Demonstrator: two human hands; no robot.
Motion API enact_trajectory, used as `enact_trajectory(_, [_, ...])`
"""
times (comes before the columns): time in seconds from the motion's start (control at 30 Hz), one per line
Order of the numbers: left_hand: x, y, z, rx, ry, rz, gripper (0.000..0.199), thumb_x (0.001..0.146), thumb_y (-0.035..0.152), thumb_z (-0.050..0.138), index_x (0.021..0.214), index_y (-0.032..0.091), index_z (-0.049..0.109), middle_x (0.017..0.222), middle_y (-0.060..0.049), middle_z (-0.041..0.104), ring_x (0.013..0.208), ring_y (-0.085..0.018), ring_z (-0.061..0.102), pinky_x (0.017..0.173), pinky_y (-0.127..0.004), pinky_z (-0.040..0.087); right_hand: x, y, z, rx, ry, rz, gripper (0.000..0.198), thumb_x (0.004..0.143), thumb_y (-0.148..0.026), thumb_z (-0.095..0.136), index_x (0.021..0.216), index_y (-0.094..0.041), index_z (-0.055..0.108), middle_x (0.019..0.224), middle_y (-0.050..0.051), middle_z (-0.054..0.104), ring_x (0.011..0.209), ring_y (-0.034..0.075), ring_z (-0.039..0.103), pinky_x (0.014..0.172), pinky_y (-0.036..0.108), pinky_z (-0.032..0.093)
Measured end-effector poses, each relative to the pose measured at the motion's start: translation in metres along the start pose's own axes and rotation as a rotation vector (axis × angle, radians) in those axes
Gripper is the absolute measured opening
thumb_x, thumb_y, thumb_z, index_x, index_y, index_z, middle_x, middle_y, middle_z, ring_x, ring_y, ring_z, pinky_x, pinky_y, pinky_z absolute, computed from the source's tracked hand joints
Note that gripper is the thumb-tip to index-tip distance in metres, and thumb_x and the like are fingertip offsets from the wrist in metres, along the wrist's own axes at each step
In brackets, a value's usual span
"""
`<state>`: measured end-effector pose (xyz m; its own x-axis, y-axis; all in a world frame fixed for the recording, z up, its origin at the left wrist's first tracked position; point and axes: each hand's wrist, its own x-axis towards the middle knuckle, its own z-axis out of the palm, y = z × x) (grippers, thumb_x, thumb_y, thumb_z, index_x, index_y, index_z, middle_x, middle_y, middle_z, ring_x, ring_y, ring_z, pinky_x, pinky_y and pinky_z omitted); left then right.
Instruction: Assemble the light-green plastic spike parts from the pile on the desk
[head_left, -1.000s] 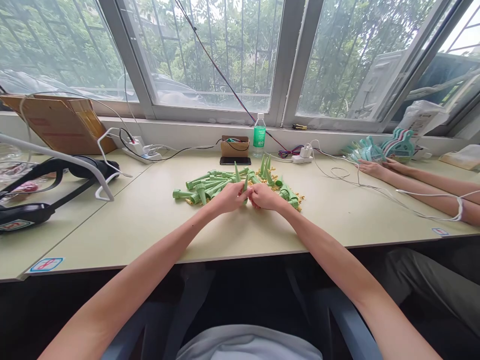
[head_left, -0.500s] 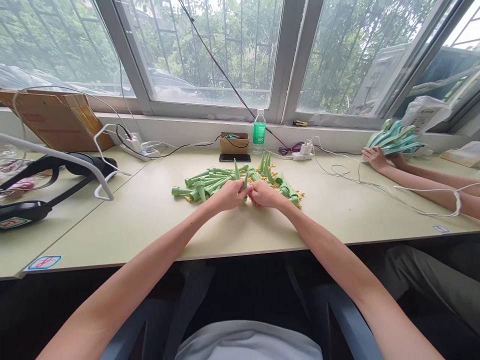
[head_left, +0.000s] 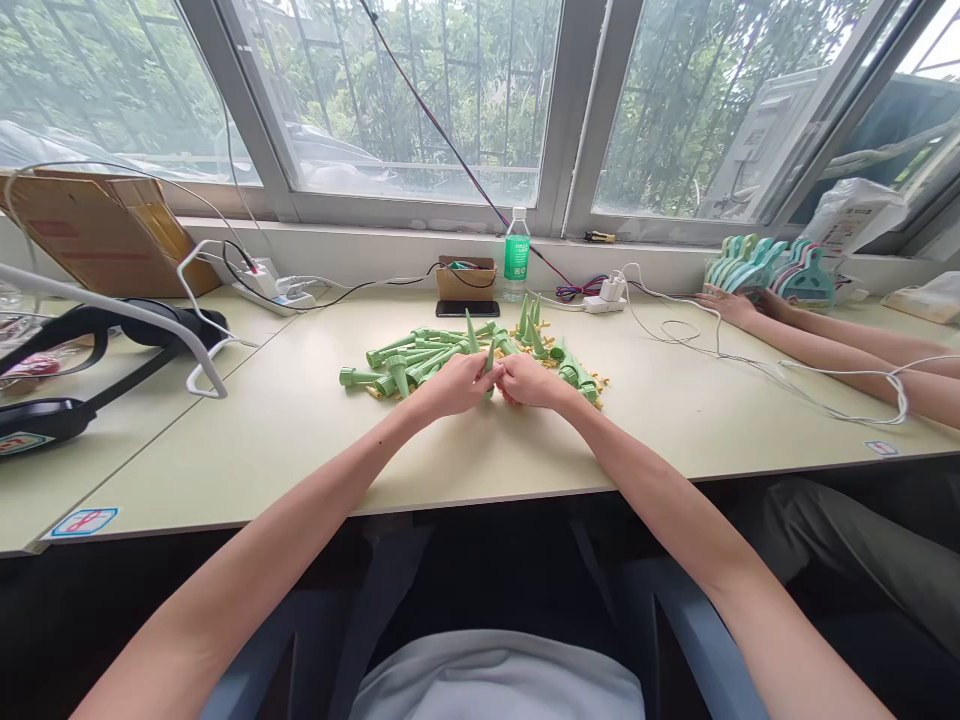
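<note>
Starting far left: cardboard box (head_left: pixel 97 230) leans at the window sill, black headset (head_left: pixel 67 350) lies on the side table, white power strip (head_left: pixel 266 290) sits behind it with cables trailing. On the table (head_left: pixel 300 440) a pile of green spikes (head_left: pixel 409 362) lies just left of the person's hands, with small yellow bits mixed in. Left hand (head_left: pixel 450 385) is closed, pinching one green spike (head_left: pixel 489 357) that points up between both hands. Right hand (head_left: pixel 529 381) is closed too, fingertips meeting the left at the same spike; whether it holds a second small part cannot be told, the fingers hide it. Upright cones (head_left: pixel 531 335) stand just behind the hands, more green pieces lie to the right. Behind: phone (head_left: pixel 467 308), small carton (head_left: pixel 466 281), water bottle (head_left: pixel 516 256).

Compared with a second ago, both hands have barely moved and keep the same pinch on the spike, so the fitting step looks unfinished. Far right, a co-worker's hand (head_left: pixel 724 305) now rests by a fan of teal pieces (head_left: pixel 757 265) standing on the table; half a second ago that fan was lifted.
</note>
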<state>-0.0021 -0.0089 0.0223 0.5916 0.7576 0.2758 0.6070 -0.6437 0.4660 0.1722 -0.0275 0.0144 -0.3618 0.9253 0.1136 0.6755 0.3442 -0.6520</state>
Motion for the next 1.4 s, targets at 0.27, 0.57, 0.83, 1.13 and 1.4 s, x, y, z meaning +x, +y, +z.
enact_trajectory(0.27, [0.001, -0.004, 0.004, -0.016, 0.041, 0.002, 0.04, 0.096, 0.053, 0.046, 0.072, 0.022, 0.051, 0.073, -0.006, 0.066, 0.065, -0.02, 0.055, 0.061, -0.032, 0.041, 0.003, 0.002, 0.002, 0.011, 0.039, -0.005, 0.035, 0.09, -0.013, 0.039, 0.056, -0.02, 0.046, 0.055, 0.002, 0.057, 0.055, 0.014, 0.055, 0.063, 0.025, 0.043])
enact_trajectory(0.57, [0.002, -0.003, 0.005, -0.083, 0.129, 0.078, 0.037, 0.097, 0.048, 0.046, 0.072, 0.021, 0.051, 0.069, -0.002, 0.062, 0.064, -0.016, 0.05, 0.065, -0.03, 0.041, 0.005, 0.003, 0.003, 0.116, 0.108, 0.019, 0.03, 0.089, -0.016, 0.04, 0.06, -0.021, 0.045, 0.045, -0.003, 0.051, 0.041, 0.012, 0.051, 0.054, 0.023, 0.043])
enact_trajectory(0.83, [0.0, -0.001, 0.004, -0.115, 0.168, 0.09, 0.035, 0.098, 0.045, 0.047, 0.075, 0.02, 0.054, 0.07, -0.001, 0.06, 0.065, -0.015, 0.049, 0.065, -0.029, 0.041, 0.007, 0.004, 0.007, 0.261, 0.144, 0.044, 0.036, 0.094, -0.02, 0.042, 0.058, -0.021, 0.042, 0.046, -0.003, 0.047, 0.039, 0.011, 0.051, 0.049, 0.022, 0.041])
enact_trajectory(1.13, [0.001, -0.002, 0.006, -0.134, 0.195, 0.087, 0.036, 0.099, 0.045, 0.046, 0.077, 0.019, 0.059, 0.074, -0.002, 0.063, 0.067, -0.015, 0.051, 0.065, -0.029, 0.041, 0.01, 0.005, 0.009, 0.498, 0.125, 0.065, 0.041, 0.099, -0.026, 0.045, 0.059, -0.022, 0.035, 0.045, -0.006, 0.037, 0.035, 0.008, 0.044, 0.041, 0.021, 0.034])
enact_trajectory(1.4, [0.002, -0.003, 0.006, -0.138, 0.205, 0.103, 0.041, 0.099, 0.051, 0.046, 0.08, 0.019, 0.061, 0.075, -0.003, 0.065, 0.068, -0.015, 0.053, 0.065, -0.028, 0.043, 0.01, 0.004, 0.009, 0.578, 0.119, 0.065, 0.042, 0.101, -0.027, 0.043, 0.06, -0.023, 0.034, 0.046, -0.007, 0.034, 0.035, 0.008, 0.041, 0.039, 0.021, 0.033])
